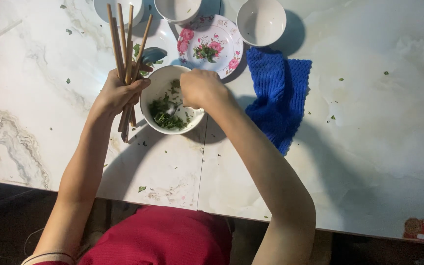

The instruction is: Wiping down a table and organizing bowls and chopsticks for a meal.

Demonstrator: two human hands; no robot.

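Your left hand point(119, 93) was curled tight around a bundle of wooden chopsticks point(126, 54), which stood nearly upright and fanned out at the top, their lower ends poking out below your palm just beside the bowl. That white bowl point(165, 105) sat on the marble table point(40, 98) right between your hands, with chopped green herb scraps lying in its bottom. Your right hand point(202, 88) was bunched over the bowl's far rim, fingers folded down and inward — whether they pinched anything you could not tell from above, since the back of the hand hid the tips.

Behind the bowl lay a small plate with pink flowers point(212, 44), flanked by three empty white bowls point(261, 20) along the table's far edge. To the right of your forearm a blue knitted cloth point(278, 93) was spread crumpled on the marble, close to the flowered plate. Bits of green leaf were scattered over the table — a few well off to the right.
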